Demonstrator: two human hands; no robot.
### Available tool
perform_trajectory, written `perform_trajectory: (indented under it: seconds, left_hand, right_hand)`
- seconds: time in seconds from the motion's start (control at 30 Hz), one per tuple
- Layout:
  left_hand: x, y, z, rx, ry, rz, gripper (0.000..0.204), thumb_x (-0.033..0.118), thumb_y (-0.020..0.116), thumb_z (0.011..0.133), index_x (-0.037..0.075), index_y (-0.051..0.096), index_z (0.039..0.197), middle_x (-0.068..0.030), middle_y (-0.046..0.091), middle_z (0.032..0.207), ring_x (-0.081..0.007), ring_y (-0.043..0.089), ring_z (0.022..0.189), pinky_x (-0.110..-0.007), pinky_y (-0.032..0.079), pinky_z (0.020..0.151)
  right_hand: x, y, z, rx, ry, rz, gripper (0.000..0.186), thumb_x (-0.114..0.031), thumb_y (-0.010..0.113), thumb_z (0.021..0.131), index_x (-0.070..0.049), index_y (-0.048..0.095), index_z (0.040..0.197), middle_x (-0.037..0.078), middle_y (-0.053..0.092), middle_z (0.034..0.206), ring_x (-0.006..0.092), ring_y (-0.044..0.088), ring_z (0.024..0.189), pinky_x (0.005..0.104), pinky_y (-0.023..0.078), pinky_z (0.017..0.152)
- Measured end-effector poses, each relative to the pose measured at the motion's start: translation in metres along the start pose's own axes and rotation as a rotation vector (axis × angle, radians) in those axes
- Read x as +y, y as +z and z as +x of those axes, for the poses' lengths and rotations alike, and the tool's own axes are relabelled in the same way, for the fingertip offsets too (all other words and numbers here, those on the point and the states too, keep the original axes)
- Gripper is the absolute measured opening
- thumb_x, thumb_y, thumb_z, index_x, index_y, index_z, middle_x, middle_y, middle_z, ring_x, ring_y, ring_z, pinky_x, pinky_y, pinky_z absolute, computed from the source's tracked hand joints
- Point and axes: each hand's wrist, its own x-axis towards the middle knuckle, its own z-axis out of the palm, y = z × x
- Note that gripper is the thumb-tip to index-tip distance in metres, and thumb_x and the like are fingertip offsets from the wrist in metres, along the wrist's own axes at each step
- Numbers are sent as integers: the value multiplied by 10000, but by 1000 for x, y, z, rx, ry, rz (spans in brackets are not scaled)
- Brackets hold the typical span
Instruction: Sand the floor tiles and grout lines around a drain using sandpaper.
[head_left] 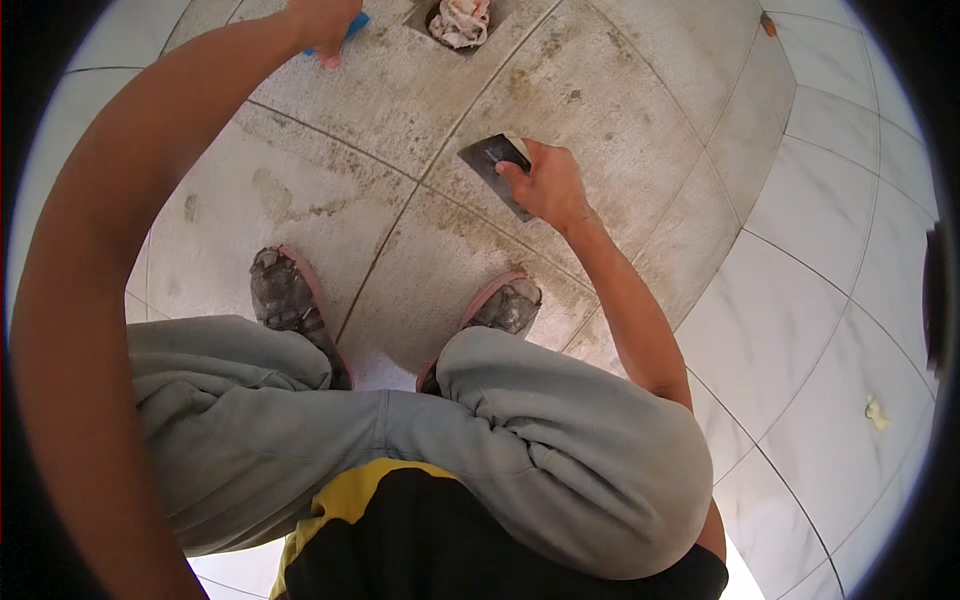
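Note:
Near the top edge, my left hand (322, 27) is closed on a blue object (349, 25), partly hidden by the fingers, just left of a square recess (418, 18) in the floor with crumpled pale rag-like material (463, 22) in it. My right hand (548, 180) grips a flat dark scraper (488, 158) with a thin blade, held over the stained beige floor tiles (640, 120), right of centre.
My two dirty shoes (290, 285) rest on the tiles below, under my bent knees. White marbled tiles (800, 280) line the right side, with a small yellowish bit (877, 412) on them. A dark object (932, 295) stands at the far right rim.

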Motion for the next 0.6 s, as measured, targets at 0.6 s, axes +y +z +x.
perform_trajectory:
  seconds: [0.6]
  left_hand:
    - [-3, 30, 19, 164, -85, 12, 814, 201, 964, 461, -19, 611, 1161, -177, 688, 1100, -337, 691, 991, -422, 568, 760]
  right_hand:
    - [-25, 38, -51, 106, -404, -286, 322, -63, 646, 767, -117, 659, 1085, 112, 621, 917, 332, 611, 831, 455, 516, 686]
